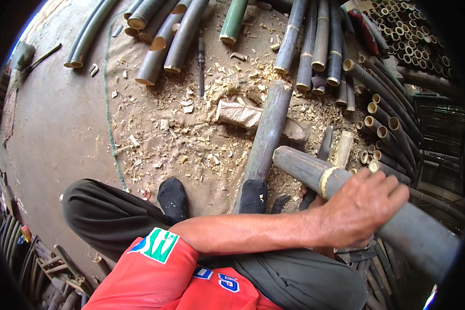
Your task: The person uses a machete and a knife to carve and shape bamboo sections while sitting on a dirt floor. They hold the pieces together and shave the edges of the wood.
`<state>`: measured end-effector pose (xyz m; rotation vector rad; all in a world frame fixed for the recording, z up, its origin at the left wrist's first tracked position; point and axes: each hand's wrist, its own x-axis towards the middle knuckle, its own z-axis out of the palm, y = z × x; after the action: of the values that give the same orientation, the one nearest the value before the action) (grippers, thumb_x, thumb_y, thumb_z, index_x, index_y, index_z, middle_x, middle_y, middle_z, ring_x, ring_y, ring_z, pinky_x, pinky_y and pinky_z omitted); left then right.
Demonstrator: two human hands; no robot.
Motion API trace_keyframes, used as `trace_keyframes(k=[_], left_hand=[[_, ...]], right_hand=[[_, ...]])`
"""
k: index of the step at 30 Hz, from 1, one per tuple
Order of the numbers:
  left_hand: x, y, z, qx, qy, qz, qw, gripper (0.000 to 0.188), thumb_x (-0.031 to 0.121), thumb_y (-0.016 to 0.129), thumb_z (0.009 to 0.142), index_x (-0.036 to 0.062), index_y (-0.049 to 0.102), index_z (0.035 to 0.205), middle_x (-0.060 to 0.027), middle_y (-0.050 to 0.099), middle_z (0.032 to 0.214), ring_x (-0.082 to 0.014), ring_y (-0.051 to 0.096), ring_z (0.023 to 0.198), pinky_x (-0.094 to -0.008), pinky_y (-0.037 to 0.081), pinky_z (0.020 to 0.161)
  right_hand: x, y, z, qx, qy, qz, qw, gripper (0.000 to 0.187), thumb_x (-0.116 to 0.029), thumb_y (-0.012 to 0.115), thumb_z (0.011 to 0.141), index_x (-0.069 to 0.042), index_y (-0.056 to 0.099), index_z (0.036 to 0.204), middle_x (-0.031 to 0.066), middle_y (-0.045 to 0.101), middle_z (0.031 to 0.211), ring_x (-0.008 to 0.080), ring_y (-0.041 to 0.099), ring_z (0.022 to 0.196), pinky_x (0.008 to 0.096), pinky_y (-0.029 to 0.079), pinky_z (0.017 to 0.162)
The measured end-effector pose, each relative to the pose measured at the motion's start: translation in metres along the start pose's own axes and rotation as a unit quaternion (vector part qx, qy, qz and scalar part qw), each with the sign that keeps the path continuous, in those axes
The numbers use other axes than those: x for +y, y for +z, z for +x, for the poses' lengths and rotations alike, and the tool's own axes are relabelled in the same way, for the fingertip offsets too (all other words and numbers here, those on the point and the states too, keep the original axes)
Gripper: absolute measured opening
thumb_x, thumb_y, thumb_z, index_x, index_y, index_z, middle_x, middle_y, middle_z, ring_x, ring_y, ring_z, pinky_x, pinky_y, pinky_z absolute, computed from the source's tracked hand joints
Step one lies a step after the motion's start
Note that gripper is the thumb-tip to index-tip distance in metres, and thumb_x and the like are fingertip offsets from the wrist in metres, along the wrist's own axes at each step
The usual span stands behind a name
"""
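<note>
My left hand [361, 206] reaches across my body to the right and grips a thick grey-green bamboo pole [305, 165] near a pale ring at its node. The pole's cut end points up-left, and its other end runs off to the lower right. Only a sliver of my right hand [315, 200] shows beneath the left wrist, beside a dark object I cannot make out. A second long bamboo pole [267, 129] lies over a wooden block [240, 114], with my black-socked foot [253, 196] on its near end.
Wood chips and shavings [191, 139] litter the sacking. Cut bamboo lengths [165, 36] lie at the top, more [320, 46] to the right, and a stack of thin tubes [387, 129] stands far right. A dark tool [201, 64] lies among the chips. My other foot [173, 196] rests nearby.
</note>
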<state>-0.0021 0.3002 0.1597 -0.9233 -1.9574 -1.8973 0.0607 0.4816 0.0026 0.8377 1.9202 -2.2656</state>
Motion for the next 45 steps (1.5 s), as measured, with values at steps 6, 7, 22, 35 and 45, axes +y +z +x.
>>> trace_keyframes(k=[6,7,22,35,45], left_hand=[[-0.02,0.008,-0.003,0.018,0.002,0.036,0.999,0.047,0.01,0.076,0.067,-0.0004,0.059,0.11,-0.0079,0.059,0.091,-0.0259,0.062,0.086,-0.0408,0.048,0.073],[-0.022,0.005,-0.001,0.01,0.0,0.044,0.999,0.047,0.01,0.076,0.066,-0.0009,0.059,0.109,-0.0079,0.059,0.091,-0.0257,0.062,0.086,-0.0405,0.048,0.073],[-0.235,-0.174,0.055,0.075,-0.448,-0.189,0.871,0.051,0.035,0.092,0.072,-0.0057,0.072,0.096,-0.0141,0.065,0.089,-0.0226,0.067,0.07,-0.0398,0.061,0.063],[-0.185,-0.174,0.008,0.117,-0.412,-0.163,0.889,0.051,0.027,0.092,0.069,-0.0025,0.068,0.102,-0.0115,0.067,0.087,-0.0209,0.068,0.075,-0.0385,0.059,0.07],[-0.015,-0.019,0.011,0.043,-0.046,-0.007,0.998,0.062,-0.003,0.075,0.058,-0.0029,0.047,0.113,-0.0172,0.057,0.096,-0.0362,0.061,0.088,-0.047,0.049,0.074]], right_hand=[[0.011,0.004,0.007,-0.01,0.096,0.061,0.994,0.03,-0.038,0.059,0.107,-0.008,0.06,0.107,0.0045,0.058,0.078,0.0185,0.057,0.065,0.0341,0.049,0.057],[0.012,0.004,0.006,-0.011,0.103,0.064,0.993,0.03,-0.038,0.059,0.107,-0.008,0.06,0.107,0.0046,0.058,0.078,0.0188,0.057,0.066,0.0344,0.049,0.058],[0.014,0.031,0.002,-0.038,0.163,0.069,0.984,0.019,-0.022,0.059,0.106,-0.01,0.058,0.121,0.0035,0.059,0.084,0.0153,0.058,0.062,0.0308,0.05,0.049],[0.018,0.065,-0.032,-0.085,0.116,-0.017,0.989,0.024,-0.009,0.055,0.096,0.0,0.062,0.117,0.0077,0.06,0.086,0.0156,0.058,0.062,0.0307,0.048,0.05],[0.056,0.049,0.004,0.09,-0.265,-0.548,0.789,0.048,-0.011,0.088,0.083,-0.005,0.063,0.124,0.0012,0.069,0.09,0.0095,0.061,0.07,0.0277,0.052,0.061]])
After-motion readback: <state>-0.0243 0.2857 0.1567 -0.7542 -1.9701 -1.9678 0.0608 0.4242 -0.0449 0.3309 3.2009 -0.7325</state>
